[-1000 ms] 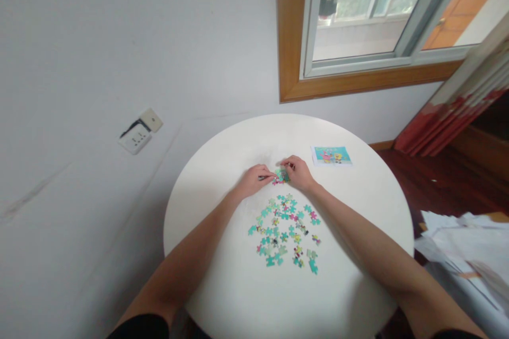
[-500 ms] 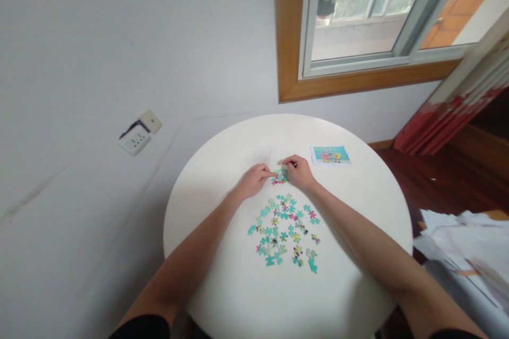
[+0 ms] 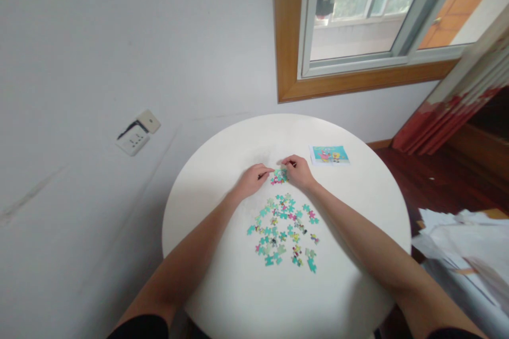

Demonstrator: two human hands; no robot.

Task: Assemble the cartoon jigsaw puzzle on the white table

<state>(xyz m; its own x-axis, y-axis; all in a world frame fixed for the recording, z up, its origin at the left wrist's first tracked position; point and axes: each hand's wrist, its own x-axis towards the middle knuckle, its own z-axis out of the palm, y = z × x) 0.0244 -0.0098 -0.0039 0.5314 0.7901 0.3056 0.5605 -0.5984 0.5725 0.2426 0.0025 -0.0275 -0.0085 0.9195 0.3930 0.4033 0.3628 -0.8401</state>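
A small joined patch of jigsaw puzzle, teal with pink along its near edge, lies on the white table between my hands. At its left edge my left hand rests with the index finger stretched out to the patch and a gap below that finger. My right hand is at the right edge, fingers curled in and covering part of the patch; whatever they pinch is hidden. Nearer to me, many loose puzzle pieces in teal, pale green, pink and yellow are spread out.
A picture card with pink and yellow cartoon figures lies beyond my right hand. The round white table stands against the wall, below a wood-framed window. Loose papers are piled at the right, beside the table.
My left index finger has drawn back slightly from over the patch to its left edge, and a gap has opened below it. My right hand stays nearly still.
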